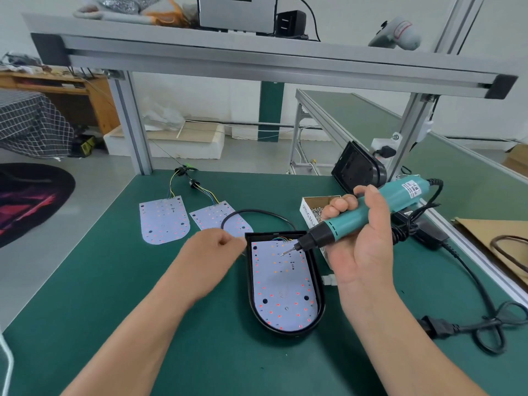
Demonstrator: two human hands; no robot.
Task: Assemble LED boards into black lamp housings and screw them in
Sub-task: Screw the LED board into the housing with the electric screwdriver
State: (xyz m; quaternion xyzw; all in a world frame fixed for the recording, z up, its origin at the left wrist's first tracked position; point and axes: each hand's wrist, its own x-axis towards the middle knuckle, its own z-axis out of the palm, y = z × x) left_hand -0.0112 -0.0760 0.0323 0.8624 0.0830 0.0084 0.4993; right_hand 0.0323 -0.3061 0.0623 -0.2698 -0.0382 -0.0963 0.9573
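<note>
A black lamp housing lies on the green bench with a white LED board seated inside it. My right hand grips a teal electric screwdriver, its bit tip touching the board near the wires at the top. My left hand hovers just left of the housing's top corner with fingers curled; whether it pinches anything is unclear. Two loose LED boards with coloured wires lie further back on the left.
A cardboard box of screws stands behind the housing. Another black housing leans against the frame post at the back right. Black power cables coil on the right. An aluminium shelf spans overhead.
</note>
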